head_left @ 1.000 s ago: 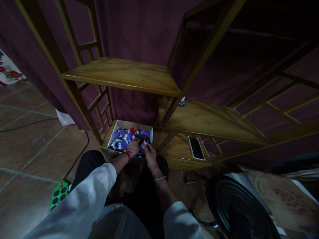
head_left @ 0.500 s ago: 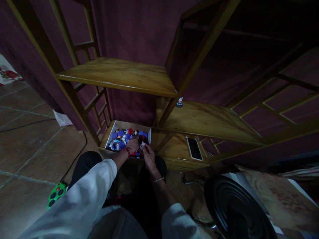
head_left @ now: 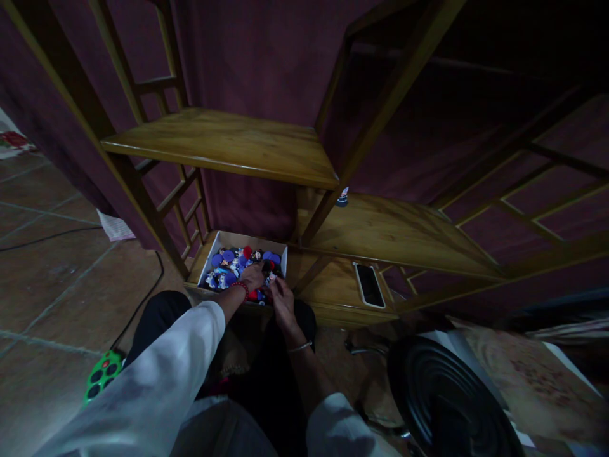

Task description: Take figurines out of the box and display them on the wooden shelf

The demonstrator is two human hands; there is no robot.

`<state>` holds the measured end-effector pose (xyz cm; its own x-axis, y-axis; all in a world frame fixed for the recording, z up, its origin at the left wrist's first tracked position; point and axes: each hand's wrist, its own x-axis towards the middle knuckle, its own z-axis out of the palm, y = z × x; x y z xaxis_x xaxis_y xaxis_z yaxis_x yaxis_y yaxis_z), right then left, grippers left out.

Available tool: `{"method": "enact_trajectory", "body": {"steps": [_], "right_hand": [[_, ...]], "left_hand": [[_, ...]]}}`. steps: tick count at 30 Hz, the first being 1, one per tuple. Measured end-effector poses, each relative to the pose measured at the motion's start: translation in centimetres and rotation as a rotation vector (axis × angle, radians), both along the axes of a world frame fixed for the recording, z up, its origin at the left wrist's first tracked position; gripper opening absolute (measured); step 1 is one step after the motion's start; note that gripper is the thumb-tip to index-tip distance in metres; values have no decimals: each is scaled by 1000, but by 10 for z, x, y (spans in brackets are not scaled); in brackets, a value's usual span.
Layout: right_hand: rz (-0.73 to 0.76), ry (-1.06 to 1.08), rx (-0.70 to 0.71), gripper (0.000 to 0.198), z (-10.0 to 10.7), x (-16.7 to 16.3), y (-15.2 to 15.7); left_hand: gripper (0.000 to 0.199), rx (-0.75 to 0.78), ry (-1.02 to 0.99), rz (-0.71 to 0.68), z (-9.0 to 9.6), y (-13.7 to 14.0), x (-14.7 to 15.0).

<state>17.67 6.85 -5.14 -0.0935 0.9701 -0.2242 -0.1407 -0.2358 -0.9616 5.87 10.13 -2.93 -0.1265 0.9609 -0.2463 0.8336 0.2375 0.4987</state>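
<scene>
An open white box [head_left: 257, 244] is set at the left end of the low shelf [head_left: 328, 279], prob. so that it's kept right in front of the knees and easily reached by both hands. The small figures [head_left: 228, 255] are packed loosely inside it, blue, red and dark tops mixed, some apparently lying on their sides; by the box walls they're kept from rolling off. A small figure w/ a pale front [head_left: 271, 277] is held at the box's right front by the R hand [head_left: 283, 298], its grip narrowed to a fingertip pinch, prob. b/c the piece is tiny. The L hand [head_left: 252, 276] is laid low over the figures, just beside the R; its fingertips are lost among dark pieces, so whether anything is held there can't be told. A lone figure [head_left: 342, 197] is stood upright on the middle shelf [head_left: 394, 228], near the upright post. A white-edged phone [head_left: 370, 285] is laid flat on the low shelf, well apart from the box, screen dark, prob. parked out of the way. Re brands/labels: no writing can be read anywhere; pics too dim.
</scene>
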Motion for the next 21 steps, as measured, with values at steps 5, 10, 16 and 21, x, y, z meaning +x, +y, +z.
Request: {"method": "enact_trajectory", "body": {"steps": [5,10,16,21], "right_hand": [[-6,3,-3,48,-3,1,0],[-12,-3,-8,50,3,1,-3],[-7,14,-7,50,10,2,-5],[11,36,-3,52,8,3,-6]], "left_hand": [[37,-18,-4,21,-1,4,0],[36,-41,8,51,0,10,0],[36,-36,40,53,-1,14,3],[35,-47,66,49,1,17,5]]}}
